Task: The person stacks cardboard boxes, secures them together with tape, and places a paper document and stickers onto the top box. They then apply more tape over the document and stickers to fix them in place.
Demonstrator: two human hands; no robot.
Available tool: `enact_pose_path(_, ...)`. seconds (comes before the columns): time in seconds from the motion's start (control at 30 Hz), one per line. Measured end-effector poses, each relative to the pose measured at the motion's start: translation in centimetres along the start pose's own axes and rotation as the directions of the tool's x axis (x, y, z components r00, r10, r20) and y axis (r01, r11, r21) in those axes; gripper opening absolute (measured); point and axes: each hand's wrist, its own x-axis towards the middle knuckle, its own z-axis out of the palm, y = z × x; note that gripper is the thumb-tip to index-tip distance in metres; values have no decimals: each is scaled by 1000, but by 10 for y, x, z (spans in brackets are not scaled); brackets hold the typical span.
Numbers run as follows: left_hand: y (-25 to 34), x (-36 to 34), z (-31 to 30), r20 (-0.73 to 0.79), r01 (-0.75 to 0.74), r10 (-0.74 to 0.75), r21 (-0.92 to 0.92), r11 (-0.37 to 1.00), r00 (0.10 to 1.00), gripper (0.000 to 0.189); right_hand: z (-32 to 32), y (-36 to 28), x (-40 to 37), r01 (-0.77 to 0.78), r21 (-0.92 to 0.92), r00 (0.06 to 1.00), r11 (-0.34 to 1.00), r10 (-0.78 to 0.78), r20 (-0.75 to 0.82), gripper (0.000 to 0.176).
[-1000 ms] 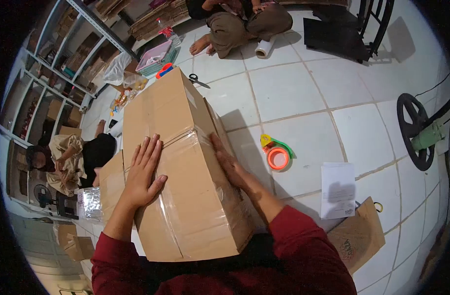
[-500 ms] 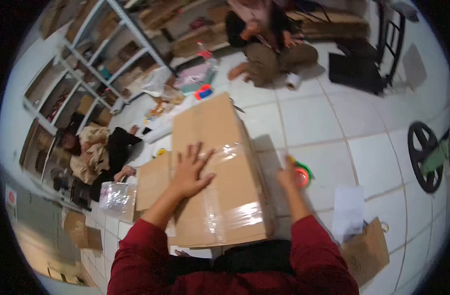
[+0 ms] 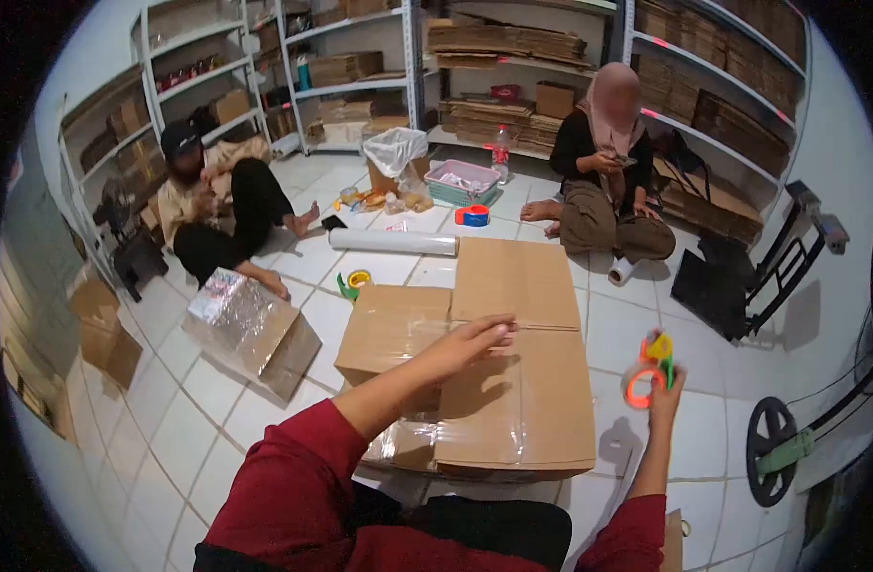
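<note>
White floor tiles (image 3: 217, 419) run back to steel shelving (image 3: 360, 57) stacked with flattened cardboard. Two other people sit on the floor well beyond both hands, one (image 3: 217, 195) far off to the left and one (image 3: 603, 162) straight ahead.

Directly under the left hand (image 3: 470, 341) stands a large taped carton (image 3: 532, 410). Its top is shut, and clear tape shines along its near edge below the wrist. It looks like stiff corrugated board, bulky rather than fragile, and how heavy it is cannot be told. The taped strips are probably slick, so the plain side walls or bottom edges would give a surer hold.

A smaller carton (image 3: 393, 329) touches it just left of that hand. Further left lies a foil-wrapped box (image 3: 250, 329). Beyond the fingertips a long white roll (image 3: 393, 241) lies across the tiles, with a green tape dispenser (image 3: 353, 282) near it.

The left grip is open. Its fingers lie flat and extended on the large carton's top, close to the flap seam, pressing and clasping nothing.

The right hand (image 3: 667, 391) is raised just right of the carton and clear of it. Its grip is clamped on an orange tape dispenser (image 3: 646, 370), held from below with the roll uppermost. The dispenser looks light and rigid, best held by its handle as it is now.
</note>
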Motion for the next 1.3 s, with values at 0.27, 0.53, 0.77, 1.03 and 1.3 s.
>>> enact_pose_path(0.27,53,-35,-64,158,-24,155,-620,784,975,49,122,-303,-62,819,51,486,572,-737,470,54)
enact_pose_path(0.53,24,-76,-185,-337,-358,159,-685,634,928,26,271,-361,-83,915,116,246,387,-763,598,59)
enact_pose_path(0.77,-33,-74,-269,-468,-448,120,-692,566,876,19,369,-369,-97,907,190,118,377,-657,744,70)
enact_pose_path(1.03,-141,-36,-315,-585,-367,-165,-678,637,794,13,442,-342,-88,984,177,-157,9,-419,894,59)
enact_pose_path(1.3,-212,-25,-348,-483,-185,-418,-795,578,770,5,446,-318,-30,992,76,-40,98,-320,946,56)
